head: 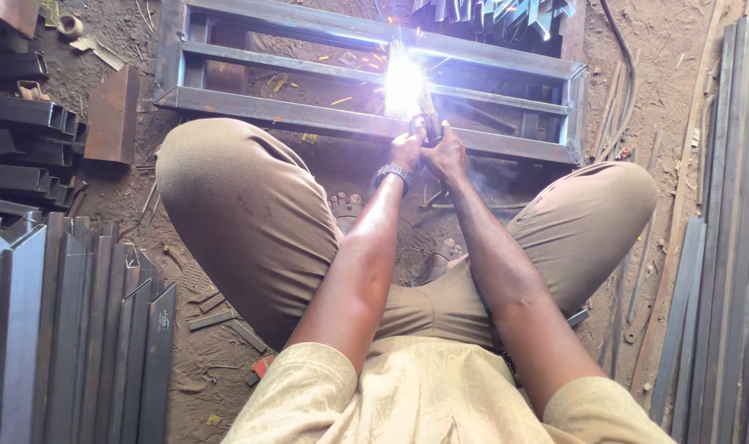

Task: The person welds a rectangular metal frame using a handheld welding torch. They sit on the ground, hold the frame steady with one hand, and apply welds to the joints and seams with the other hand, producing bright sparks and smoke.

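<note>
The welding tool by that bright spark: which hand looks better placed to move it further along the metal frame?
Probably the left hand: it wraps the welding tool directly below the spark on the metal frame. The right hand presses against it from the side, seemingly only steadying. Both grip closely, so it is a near call.

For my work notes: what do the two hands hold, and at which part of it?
Both hands, left hand and right hand, grip the dark handle of a welding electrode holder, its bright arc on the steel frame.
</note>
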